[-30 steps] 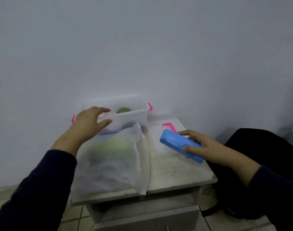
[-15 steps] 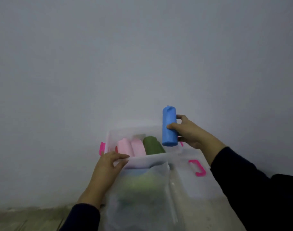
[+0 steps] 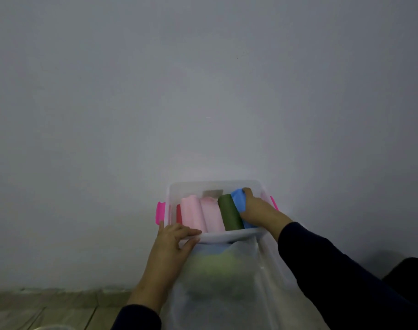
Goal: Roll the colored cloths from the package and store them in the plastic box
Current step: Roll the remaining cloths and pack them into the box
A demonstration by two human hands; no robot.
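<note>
A clear plastic box (image 3: 215,185) with pink latches stands against the wall. Inside it lie a red roll (image 3: 178,214), two pink rolls (image 3: 198,214) and a dark green roll (image 3: 229,215) side by side. My right hand (image 3: 258,208) is inside the box at its right end, closed around the blue rolled cloth (image 3: 238,202) beside the green roll. My left hand (image 3: 173,241) grips the box's near rim at the left corner. In front of the box lies the translucent package (image 3: 217,277) with greenish cloth showing through it.
A plain grey wall (image 3: 203,91) rises right behind the box. Wooden flooring (image 3: 48,303) shows at the lower left. Something dark (image 3: 410,270) sits at the lower right edge.
My right hand brought the blue roll from above the box's far rim down into the box, next to the green roll. The view tilted down closer to the box.
</note>
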